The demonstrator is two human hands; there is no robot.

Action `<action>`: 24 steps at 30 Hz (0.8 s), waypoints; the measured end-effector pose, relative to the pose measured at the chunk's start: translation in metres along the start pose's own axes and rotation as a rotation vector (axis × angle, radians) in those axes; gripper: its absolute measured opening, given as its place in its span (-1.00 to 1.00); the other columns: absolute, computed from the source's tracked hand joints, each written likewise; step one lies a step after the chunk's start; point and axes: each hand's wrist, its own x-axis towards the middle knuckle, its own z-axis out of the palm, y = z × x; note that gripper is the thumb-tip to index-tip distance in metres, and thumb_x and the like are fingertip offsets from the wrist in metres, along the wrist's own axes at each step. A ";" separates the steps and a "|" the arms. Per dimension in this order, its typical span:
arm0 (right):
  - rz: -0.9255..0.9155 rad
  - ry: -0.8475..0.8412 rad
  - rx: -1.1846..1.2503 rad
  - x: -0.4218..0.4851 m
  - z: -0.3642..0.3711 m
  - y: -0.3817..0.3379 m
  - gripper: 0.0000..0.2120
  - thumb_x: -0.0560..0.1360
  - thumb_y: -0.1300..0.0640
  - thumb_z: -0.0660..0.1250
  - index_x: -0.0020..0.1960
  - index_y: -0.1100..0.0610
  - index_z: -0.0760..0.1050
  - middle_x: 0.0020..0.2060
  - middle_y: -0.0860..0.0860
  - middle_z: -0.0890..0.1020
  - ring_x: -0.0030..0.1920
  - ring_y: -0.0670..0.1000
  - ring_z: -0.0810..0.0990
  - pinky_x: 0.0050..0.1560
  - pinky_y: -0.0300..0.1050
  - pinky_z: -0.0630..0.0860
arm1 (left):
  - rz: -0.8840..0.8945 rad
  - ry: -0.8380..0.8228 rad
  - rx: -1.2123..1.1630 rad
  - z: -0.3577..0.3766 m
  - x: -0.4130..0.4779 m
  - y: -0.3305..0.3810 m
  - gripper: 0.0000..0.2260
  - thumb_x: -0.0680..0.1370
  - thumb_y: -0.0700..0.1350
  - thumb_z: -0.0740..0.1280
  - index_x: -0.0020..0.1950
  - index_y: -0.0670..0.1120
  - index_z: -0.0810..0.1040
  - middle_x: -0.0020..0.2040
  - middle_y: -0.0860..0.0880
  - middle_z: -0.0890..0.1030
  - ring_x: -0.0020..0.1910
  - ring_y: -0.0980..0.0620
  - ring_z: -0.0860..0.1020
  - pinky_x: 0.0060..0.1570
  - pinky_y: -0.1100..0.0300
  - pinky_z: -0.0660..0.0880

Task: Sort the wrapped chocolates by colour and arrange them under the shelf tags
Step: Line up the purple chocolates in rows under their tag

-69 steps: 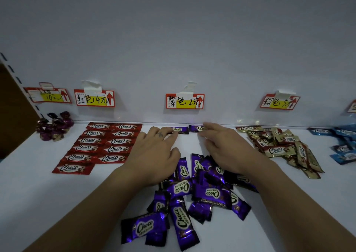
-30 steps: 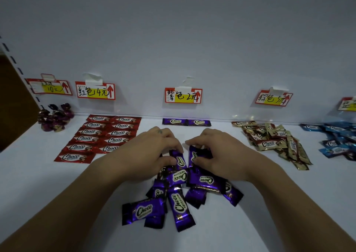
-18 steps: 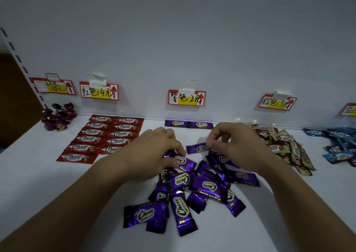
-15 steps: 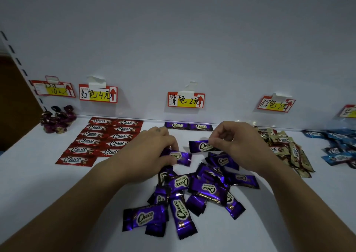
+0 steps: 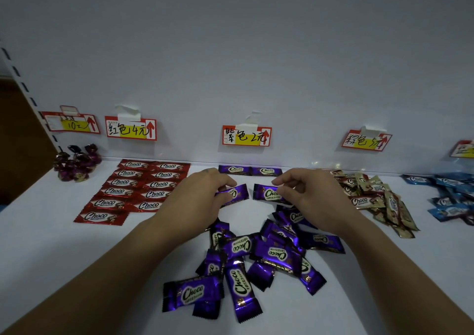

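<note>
Up off the purple pile [image 5: 256, 252] since a second ago: my left hand [image 5: 202, 198] pinches one purple chocolate [image 5: 234, 193], my right hand [image 5: 310, 196] a second chocolate [image 5: 266, 193], just before the pair [image 5: 250, 170] under the purple tag [image 5: 246, 136].

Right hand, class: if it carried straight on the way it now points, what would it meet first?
Likely the right-hand bar of the purple pair laid against the back wall. The right hand, pinching a purple chocolate, looks clear until then.
</note>
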 end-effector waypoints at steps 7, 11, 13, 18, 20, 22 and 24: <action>0.005 0.049 0.163 0.000 0.000 -0.004 -0.85 0.52 0.18 0.35 -0.06 -0.05 0.62 -0.36 -0.06 0.61 -0.33 -0.03 0.61 -0.19 -0.11 0.54 | 0.095 0.016 0.077 -0.007 -0.002 -0.002 -0.78 0.60 0.01 0.24 0.23 0.20 0.49 -0.19 0.15 0.53 -0.13 0.15 0.43 0.02 0.17 0.36; 0.008 0.045 0.124 0.000 0.002 -0.003 -0.83 0.51 0.19 0.34 -0.14 -0.05 0.63 -0.40 -0.06 0.61 -0.34 0.04 0.58 -0.26 -0.12 0.49 | 0.068 0.029 0.038 -0.004 -0.004 -0.002 -0.84 0.58 -0.03 0.25 0.08 0.11 0.60 -0.29 0.15 0.52 -0.23 0.18 0.47 -0.22 0.32 0.31; 0.018 0.044 0.118 0.000 0.003 -0.002 -0.85 0.53 0.16 0.33 -0.13 -0.04 0.63 -0.38 -0.09 0.62 -0.34 -0.01 0.58 -0.30 -0.21 0.48 | 0.041 0.016 0.007 -0.003 -0.005 -0.001 -0.85 0.57 0.02 0.27 0.07 0.10 0.60 -0.30 0.11 0.54 -0.25 0.18 0.49 -0.26 0.33 0.33; 0.003 0.065 0.094 0.000 0.001 -0.006 -0.84 0.54 0.13 0.32 -0.13 -0.06 0.63 -0.34 -0.15 0.63 -0.31 -0.20 0.55 -0.32 -0.44 0.42 | 0.038 -0.078 -0.134 -0.009 -0.005 -0.003 -0.76 0.62 0.05 0.19 0.14 0.07 0.62 -0.25 0.10 0.61 -0.26 0.14 0.55 -0.22 0.28 0.48; 0.010 0.078 0.091 -0.001 0.001 -0.007 -0.83 0.53 0.15 0.31 -0.14 -0.06 0.63 -0.34 -0.12 0.63 -0.29 -0.15 0.55 -0.31 -0.38 0.43 | 0.036 -0.143 -0.143 -0.013 -0.004 -0.005 -0.75 0.64 0.00 0.15 0.22 0.09 0.58 -0.19 0.11 0.64 -0.24 0.14 0.57 -0.17 0.25 0.52; 0.020 0.084 0.086 -0.001 0.000 -0.007 -0.82 0.53 0.17 0.31 -0.14 -0.05 0.63 -0.35 -0.11 0.63 -0.29 -0.13 0.55 -0.31 -0.35 0.43 | 0.079 -0.157 -0.060 -0.014 -0.005 -0.005 -0.73 0.64 -0.03 0.17 0.30 0.14 0.50 -0.24 0.12 0.59 -0.27 0.22 0.53 -0.21 0.38 0.40; 0.026 0.085 0.080 -0.001 0.000 -0.007 -0.82 0.52 0.19 0.30 -0.14 -0.05 0.62 -0.34 -0.12 0.62 -0.30 -0.16 0.54 -0.33 -0.40 0.41 | 0.122 -0.114 0.048 -0.016 -0.005 -0.004 -0.71 0.63 0.00 0.18 0.34 0.18 0.45 -0.23 0.20 0.50 -0.22 0.28 0.47 -0.09 0.38 0.27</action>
